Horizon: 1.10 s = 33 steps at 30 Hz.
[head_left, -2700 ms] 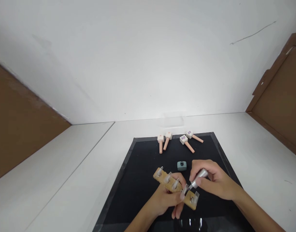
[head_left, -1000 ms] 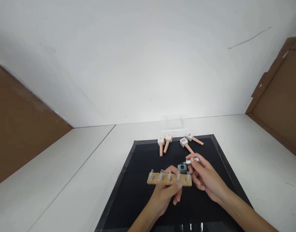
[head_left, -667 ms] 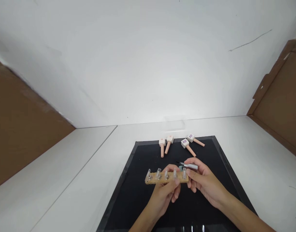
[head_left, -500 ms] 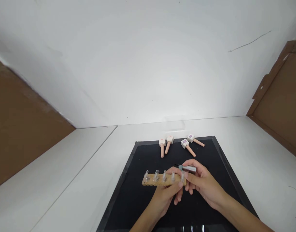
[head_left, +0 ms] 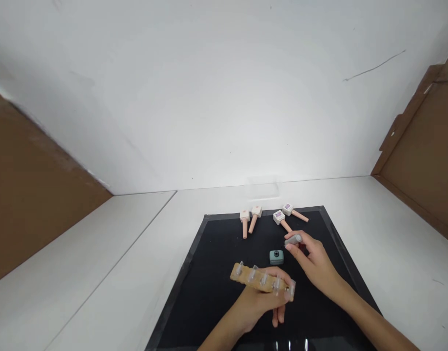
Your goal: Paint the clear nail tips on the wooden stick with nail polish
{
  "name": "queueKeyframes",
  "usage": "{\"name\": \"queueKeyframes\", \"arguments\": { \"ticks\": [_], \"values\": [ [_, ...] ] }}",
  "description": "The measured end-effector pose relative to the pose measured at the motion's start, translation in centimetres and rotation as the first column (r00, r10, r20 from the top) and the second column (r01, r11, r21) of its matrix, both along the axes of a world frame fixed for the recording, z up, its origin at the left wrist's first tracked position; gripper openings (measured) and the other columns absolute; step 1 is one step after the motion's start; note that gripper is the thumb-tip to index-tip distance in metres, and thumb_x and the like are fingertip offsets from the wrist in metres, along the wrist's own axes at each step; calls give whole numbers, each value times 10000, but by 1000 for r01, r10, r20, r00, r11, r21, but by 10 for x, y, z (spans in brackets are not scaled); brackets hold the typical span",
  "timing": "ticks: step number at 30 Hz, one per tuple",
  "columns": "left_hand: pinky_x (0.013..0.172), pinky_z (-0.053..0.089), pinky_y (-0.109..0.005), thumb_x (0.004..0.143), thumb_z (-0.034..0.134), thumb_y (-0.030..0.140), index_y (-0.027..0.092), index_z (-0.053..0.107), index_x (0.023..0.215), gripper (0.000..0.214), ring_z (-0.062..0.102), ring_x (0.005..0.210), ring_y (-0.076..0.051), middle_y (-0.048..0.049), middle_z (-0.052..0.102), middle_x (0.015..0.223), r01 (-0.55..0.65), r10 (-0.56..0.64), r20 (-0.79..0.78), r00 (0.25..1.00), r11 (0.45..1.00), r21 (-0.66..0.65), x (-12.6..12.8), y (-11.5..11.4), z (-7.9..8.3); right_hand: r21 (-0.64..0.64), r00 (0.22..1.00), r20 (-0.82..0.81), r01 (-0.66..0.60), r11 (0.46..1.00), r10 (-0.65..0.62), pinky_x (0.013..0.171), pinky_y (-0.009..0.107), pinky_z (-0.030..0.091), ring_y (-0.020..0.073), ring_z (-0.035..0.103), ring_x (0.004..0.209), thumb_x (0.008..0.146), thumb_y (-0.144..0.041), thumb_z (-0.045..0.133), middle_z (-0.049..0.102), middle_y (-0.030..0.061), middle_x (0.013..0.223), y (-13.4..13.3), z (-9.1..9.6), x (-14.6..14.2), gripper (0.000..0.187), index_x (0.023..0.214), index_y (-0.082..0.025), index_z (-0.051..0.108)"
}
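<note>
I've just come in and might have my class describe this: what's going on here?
A person's left hand holds a wooden strip bearing five clear tips. The right hand grips a silver handle, its far end hidden by the fingers. Close by, a small green bottle sits on a black mat. Four white bottles with pink handles lie near the mat's far edge.

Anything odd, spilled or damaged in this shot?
One oddity: a thin dark line slants across the white wall at upper right, like a scratch or pen mark on a mostly plain surface. No spill shows around the uncapped teal bottle on the black mat.
</note>
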<state>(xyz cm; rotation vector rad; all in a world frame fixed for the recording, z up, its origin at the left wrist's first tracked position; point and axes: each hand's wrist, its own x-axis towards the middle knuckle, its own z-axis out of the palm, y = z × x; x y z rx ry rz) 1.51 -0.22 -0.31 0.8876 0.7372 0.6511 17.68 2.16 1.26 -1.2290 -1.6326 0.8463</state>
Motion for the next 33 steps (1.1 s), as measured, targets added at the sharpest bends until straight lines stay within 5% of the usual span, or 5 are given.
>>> {"name": "queueKeyframes", "arguments": {
  "ticks": [19,33],
  "values": [
    [344,359,-153,516,774,281,141,584,711,306,470,362,-48,68,548,486,124,-136,-165,977,989,-80,5,-2,7,-88,972,154,-163,983,175,640,299,418,185,536,657,805,-170,578,567,14,682,11,-21,-15,71,834,-175,642],
    [301,321,-140,521,682,212,157,522,657,216,439,315,-41,81,524,442,106,-121,-144,982,989,-107,3,-2,5,-104,993,-88,-88,991,79,580,264,424,144,476,610,822,-373,524,510,-2,686,15,-16,-9,241,871,-159,623]
  ]
}}
